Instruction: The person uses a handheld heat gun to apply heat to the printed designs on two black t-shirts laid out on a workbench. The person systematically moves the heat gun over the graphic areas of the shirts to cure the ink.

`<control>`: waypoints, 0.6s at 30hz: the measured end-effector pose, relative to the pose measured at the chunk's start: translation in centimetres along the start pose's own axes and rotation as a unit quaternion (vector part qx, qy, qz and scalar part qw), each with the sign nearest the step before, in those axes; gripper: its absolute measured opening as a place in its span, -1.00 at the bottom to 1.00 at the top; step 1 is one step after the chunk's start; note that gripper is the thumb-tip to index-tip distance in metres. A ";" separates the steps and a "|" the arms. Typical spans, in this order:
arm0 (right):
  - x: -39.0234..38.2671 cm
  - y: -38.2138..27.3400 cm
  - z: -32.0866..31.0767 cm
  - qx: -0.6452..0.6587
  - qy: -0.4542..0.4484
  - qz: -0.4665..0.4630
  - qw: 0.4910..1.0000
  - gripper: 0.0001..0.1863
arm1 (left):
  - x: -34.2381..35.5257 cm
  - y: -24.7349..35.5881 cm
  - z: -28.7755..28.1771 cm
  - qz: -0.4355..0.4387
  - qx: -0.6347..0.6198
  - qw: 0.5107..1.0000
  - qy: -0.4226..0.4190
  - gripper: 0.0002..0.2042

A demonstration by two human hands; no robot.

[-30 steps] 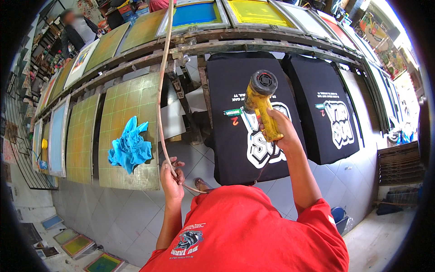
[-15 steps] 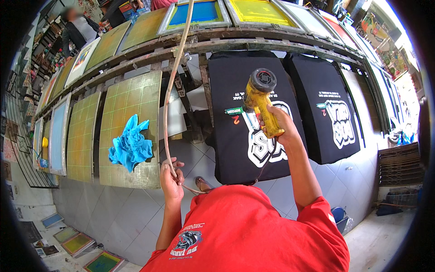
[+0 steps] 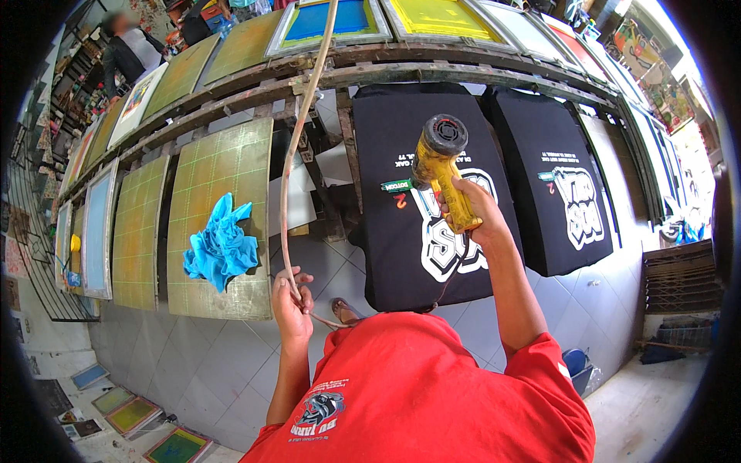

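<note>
My right hand (image 3: 475, 207) is wrapped round the grip of a yellow heat gun (image 3: 438, 168) with a round black vent end. The gun is above a black T-shirt (image 3: 394, 270) stretched over a flat board. Bold white lettering (image 3: 429, 248) and small green and red marks show on the shirt, partly covered by the gun and hand. My left hand (image 3: 292, 309) has its fingers curled round a long beige cable (image 3: 296, 147), which rises past the top edge. A thin dark cord trails from the gun toward my waist.
Right of it lies a second black printed T-shirt (image 3: 532, 247). A crumpled blue cloth (image 3: 221, 247) rests on a yellowish gridded board (image 3: 193, 166) at left. Framed screens (image 3: 332, 23) line the far rack, behind a dark rail (image 3: 417, 75). A person (image 3: 135, 50) stands far left.
The heat gun has shifted very slightly left and up in my right hand. My left hand keeps its hold on the cable, nearly still.
</note>
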State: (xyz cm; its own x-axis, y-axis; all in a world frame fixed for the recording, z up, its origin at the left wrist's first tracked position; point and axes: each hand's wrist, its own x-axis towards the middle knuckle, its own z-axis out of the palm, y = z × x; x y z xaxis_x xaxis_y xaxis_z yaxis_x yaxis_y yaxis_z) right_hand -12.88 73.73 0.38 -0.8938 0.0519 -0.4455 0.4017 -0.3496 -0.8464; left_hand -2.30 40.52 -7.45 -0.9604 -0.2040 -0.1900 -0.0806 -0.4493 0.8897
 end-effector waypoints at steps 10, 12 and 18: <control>-0.8 0.1 0.2 0.017 -0.001 0.019 1.000 -0.68 | -0.1 0.0 0.0 0.000 -0.001 1.000 -0.001 -0.69; -0.9 0.2 0.2 0.020 -0.002 0.023 1.000 -0.68 | -0.1 -0.1 0.0 -0.003 0.003 1.000 0.000 -0.68; -1.3 0.6 -0.3 0.015 -0.005 0.015 1.000 -0.67 | -0.1 -0.1 0.0 -0.008 0.013 1.000 0.003 -0.65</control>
State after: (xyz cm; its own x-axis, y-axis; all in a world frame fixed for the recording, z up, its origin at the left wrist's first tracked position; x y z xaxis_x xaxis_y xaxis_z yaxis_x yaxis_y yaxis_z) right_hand -11.47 73.71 0.38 -0.8830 0.0316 -0.4682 0.4228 -0.3795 -0.8230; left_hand -2.20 40.55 -7.51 -0.9572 -0.2030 -0.2062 -0.1019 -0.4305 0.8968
